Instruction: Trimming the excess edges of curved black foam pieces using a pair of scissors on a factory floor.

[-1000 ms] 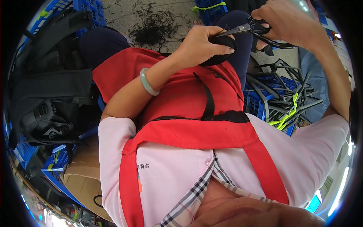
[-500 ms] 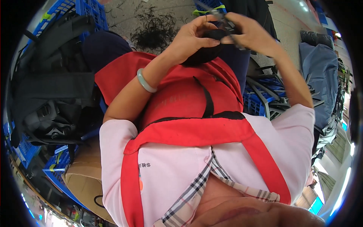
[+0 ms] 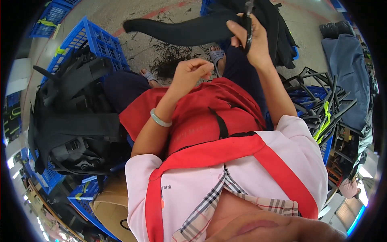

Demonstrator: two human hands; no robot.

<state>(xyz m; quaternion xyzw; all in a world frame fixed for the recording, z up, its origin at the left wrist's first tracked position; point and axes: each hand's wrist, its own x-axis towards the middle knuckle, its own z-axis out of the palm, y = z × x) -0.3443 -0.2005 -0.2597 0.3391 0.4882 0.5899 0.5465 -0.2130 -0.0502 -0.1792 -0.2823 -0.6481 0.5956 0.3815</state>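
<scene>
My right hand is raised above my right knee, closed round dark scissors that point away from me. A long, curved black strip, slightly blurred, stretches leftward from beside its thumb and fingers. Whether these fingers also grip the strip, I cannot tell. Over the red apron on my lap is my left hand, its fingers curled and the thumb pressed to the forefinger. Anything in that pinch is too small or hidden to make out.
Dark scraps litter the floor between my feet. To my left, a blue crate stands by piled black parts. A blue crate with black strips is at my right. Black pieces are heaped at the far right.
My hands have come apart from the black piece they were both at. The left drew back toward my lap; the right stayed up with the scissors. The strip now stretches out leftward.
</scene>
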